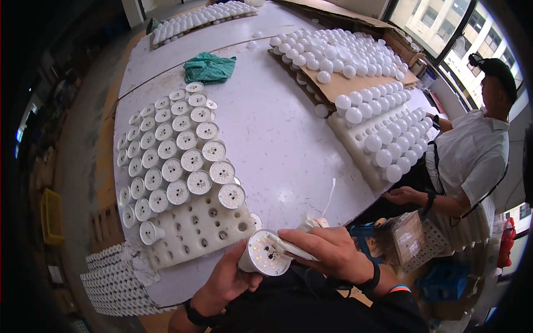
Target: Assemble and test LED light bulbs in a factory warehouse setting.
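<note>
My left hand (226, 276) grips a white LED bulb base (266, 262), its round chip board turned up. Across the right edge of that base, my right hand (333, 252) presses a folded white cloth (294, 250) with its fingers; a loose end of the cloth sticks up above the knuckles. Just beyond my hands lies a foam tray (191, 227) with rows of holes, some of them bare. Several more bulb bases (177, 192) stand in rows on the left of the table, boards facing up, and one (150, 233) leans at the tray's near left corner.
A green cloth (209, 68) lies crumpled on the white table (272, 133). White bulb domes (338, 53) cover cardboard at the far right; more sit in a foam tray (361, 139). A co-worker (472, 144) stands at right. Stacked bases (116, 283) are at lower left, near a yellow crate (51, 216).
</note>
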`<state>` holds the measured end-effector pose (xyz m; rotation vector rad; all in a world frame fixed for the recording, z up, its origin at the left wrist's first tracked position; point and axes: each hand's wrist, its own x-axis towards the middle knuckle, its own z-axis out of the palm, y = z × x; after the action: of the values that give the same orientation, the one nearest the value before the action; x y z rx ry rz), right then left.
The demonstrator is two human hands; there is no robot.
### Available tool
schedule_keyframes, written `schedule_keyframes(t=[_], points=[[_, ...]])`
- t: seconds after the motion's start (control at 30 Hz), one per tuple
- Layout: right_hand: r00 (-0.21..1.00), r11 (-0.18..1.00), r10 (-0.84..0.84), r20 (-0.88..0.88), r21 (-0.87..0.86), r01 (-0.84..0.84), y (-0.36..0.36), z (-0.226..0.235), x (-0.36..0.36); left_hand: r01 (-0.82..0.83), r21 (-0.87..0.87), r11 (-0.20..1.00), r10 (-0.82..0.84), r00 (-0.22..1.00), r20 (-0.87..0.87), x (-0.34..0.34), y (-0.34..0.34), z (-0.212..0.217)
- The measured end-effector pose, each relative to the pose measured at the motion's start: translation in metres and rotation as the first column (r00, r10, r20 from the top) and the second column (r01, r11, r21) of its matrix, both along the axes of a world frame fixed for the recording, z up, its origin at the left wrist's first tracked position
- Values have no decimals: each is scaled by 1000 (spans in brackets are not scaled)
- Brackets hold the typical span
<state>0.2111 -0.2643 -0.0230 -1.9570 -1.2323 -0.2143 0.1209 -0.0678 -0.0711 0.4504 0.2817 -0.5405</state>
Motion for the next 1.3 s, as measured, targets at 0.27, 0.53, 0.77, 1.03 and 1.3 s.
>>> schedule_keyframes(t=[0.27,0.53,0.77,1.03,1.3], points=[[1000,998,26,10,-51,-26,5,-6,-3,-12,174,985,19,999,-42,-3,2,10],[998,995,17,59,-96,-11,6,-3,-5,-23,175,984,22,1000,10,-7,6,6],[999,995,-15,30,-103,18,4,-2,-5,-234,169,957,212,967,138,-13,4,4],[999,991,-43,-31,-125,39,-1,-4,-6,-395,270,878,321,905,278,-17,1,12],[995,992,-39,-96,-120,27,-5,-5,-9,-459,356,814,278,846,455,-10,2,11]])
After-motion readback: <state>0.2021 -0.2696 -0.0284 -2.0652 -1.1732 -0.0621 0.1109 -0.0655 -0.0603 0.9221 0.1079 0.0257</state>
